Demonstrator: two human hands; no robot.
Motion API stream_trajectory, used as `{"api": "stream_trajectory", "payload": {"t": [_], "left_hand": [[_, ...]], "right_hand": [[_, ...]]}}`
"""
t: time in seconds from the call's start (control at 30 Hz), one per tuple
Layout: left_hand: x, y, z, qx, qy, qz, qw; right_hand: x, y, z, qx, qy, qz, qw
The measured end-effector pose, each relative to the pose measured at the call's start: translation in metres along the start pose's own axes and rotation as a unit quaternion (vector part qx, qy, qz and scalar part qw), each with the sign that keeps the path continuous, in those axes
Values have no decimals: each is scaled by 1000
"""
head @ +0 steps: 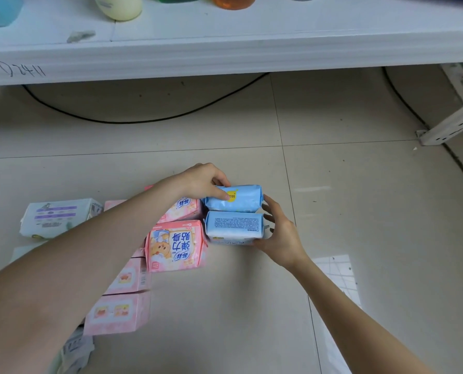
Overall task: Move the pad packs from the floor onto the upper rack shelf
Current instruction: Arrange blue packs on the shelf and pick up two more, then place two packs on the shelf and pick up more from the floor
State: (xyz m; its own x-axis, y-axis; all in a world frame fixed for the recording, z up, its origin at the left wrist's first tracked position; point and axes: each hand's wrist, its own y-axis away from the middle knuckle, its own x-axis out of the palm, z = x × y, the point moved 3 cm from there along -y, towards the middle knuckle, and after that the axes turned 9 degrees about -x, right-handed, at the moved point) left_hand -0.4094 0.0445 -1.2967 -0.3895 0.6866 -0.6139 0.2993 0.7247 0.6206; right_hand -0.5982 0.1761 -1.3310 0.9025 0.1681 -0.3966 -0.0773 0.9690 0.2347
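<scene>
Two light blue pad packs lie side by side on the tiled floor: the far blue pack (238, 201) and the near blue pack (234, 229). My left hand (203, 182) grips the far blue pack at its left end, thumb on top. My right hand (279, 233) holds the near blue pack at its right end, with its fingers reaching up beside the far pack. Left of them lie several pink pad packs, one (175, 245) with a cartoon print. A white and purple pack (57, 217) lies further left. The white rack shelf (225, 58) spans the top.
Bottles stand on the shelf: a cream one (118, 6), an orange one (234, 1) and a blue container (0, 9). A black cable (144, 120) loops over the floor under the shelf. A white rack leg (451, 122) slants at the right.
</scene>
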Motion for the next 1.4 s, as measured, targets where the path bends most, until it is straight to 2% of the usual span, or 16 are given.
{"api": "stream_trajectory", "payload": {"t": [0.27, 0.43, 0.57, 0.87, 1.0, 1.1, 1.27, 1.4], "left_hand": [[-8, 25, -3, 6, -102, -87, 991], [-11, 75, -11, 45, -211, -171, 961], [-11, 129, -13, 46, -270, -186, 944], [-68, 275, -68, -22, -305, -139, 942], [-111, 341, -110, -36, -298, -157, 941], [-148, 391, -142, -39, -285, -193, 938], [-208, 468, -190, -65, -280, -183, 940], [-253, 535, -217, -54, -271, -208, 938]], "right_hand": [[-17, 19, 21, 18, 190, 48, 980], [-22, 40, 52, 17, 345, 66, 936], [-30, 65, 96, 25, 417, 104, 903], [-81, 124, 252, 12, 472, 148, 869], [-113, 149, 332, -5, 484, 146, 863], [-137, 165, 396, -26, 487, 134, 863], [-172, 198, 499, -42, 485, 97, 868], [-187, 229, 572, -53, 487, 65, 870]]}}
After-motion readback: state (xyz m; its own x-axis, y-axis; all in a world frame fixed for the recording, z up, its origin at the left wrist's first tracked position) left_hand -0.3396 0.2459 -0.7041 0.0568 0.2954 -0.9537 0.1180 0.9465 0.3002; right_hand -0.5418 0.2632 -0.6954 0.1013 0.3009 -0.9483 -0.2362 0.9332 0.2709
